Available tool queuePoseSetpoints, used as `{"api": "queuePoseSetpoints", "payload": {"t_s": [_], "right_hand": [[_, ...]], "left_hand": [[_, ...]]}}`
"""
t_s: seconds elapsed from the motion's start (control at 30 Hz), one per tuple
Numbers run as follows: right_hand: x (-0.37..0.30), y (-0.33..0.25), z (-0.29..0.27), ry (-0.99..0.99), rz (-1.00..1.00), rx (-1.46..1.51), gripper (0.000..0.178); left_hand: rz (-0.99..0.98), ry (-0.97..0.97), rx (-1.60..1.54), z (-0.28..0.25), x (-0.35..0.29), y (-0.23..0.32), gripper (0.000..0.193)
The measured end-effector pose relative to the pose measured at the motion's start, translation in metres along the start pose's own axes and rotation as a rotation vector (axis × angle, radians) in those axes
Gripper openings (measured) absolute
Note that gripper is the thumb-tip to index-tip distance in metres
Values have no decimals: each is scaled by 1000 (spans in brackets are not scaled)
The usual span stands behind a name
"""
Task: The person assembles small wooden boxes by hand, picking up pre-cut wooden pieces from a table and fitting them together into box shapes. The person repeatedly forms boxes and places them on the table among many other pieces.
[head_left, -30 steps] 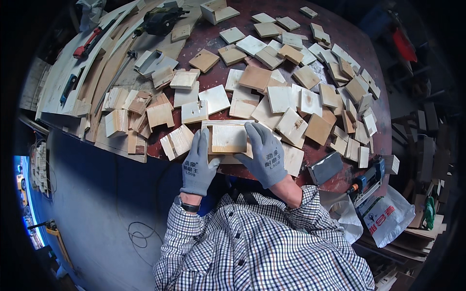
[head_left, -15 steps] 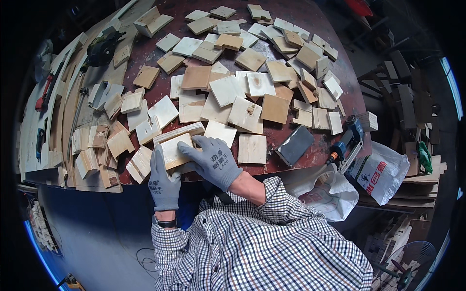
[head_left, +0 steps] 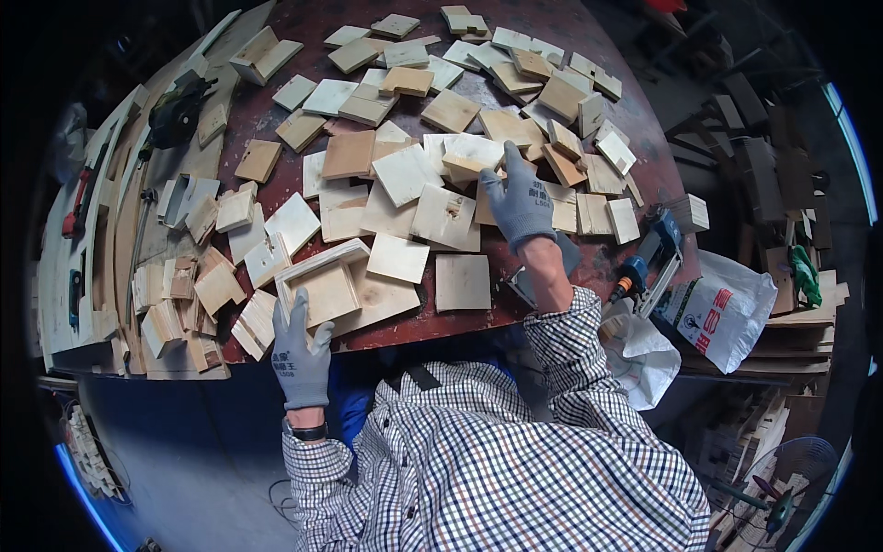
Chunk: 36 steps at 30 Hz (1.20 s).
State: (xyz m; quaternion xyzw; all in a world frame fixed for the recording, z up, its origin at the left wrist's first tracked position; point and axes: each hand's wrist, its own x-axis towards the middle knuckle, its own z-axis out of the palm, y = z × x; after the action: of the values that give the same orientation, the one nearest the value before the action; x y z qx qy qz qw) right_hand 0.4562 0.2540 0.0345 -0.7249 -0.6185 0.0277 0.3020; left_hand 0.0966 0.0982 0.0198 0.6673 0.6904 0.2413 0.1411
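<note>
Both my hands wear grey work gloves. My left hand (head_left: pixel 302 361) is at the table's near edge, thumb and fingers around the left corner of a small square wooden block (head_left: pixel 333 293). A narrow wooden strip (head_left: pixel 322 261) stands on edge along the block's far side. A larger pale board (head_left: pixel 384 296) lies partly under them. Farther out to the right, my right hand (head_left: pixel 521 204) pinches the right end of a pale wooden board (head_left: pixel 472 153). This board is tilted, its near edge showing, above other pieces.
Many square wood offcuts (head_left: pixel 400 177) cover the dark red table (head_left: pixel 368 342). A blue nail gun (head_left: pixel 648 250) and white sacks (head_left: pixel 727 308) are at the right. Long planks (head_left: pixel 115 221) with tools lie on the left, beside stacked small blocks (head_left: pixel 166 327).
My right hand has left the block at the near edge, reached forward and right, and taken hold of a pale board. My left hand has stayed by the block.
</note>
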Motion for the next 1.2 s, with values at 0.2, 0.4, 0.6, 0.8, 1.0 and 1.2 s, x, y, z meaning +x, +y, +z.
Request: {"api": "queuePoseSetpoints", "payload": {"t_s": [0.2, 0.4, 0.6, 0.8, 1.0, 1.2], "right_hand": [[-52, -44, -5, -322, -594, -2, 62], [-72, -50, 3, -369, -647, -207, 54], [-55, -36, -1, -233, -614, 95, 19], [-95, -83, -19, -251, -757, 177, 39], [-132, -105, 26, -224, -775, 175, 56], [-136, -125, 15, -399, -803, 137, 76]], "left_hand": [[17, 24, 15, 0, 0, 1, 65], [-18, 4, 21, -1, 0, 2, 68], [17, 33, 53, 2, -1, -1, 72], [-91, 30, -33, 4, 0, -1, 92], [-84, 10, -30, -1, -1, 4, 93], [-58, 42, -3, 2, -1, 2, 92]]}}
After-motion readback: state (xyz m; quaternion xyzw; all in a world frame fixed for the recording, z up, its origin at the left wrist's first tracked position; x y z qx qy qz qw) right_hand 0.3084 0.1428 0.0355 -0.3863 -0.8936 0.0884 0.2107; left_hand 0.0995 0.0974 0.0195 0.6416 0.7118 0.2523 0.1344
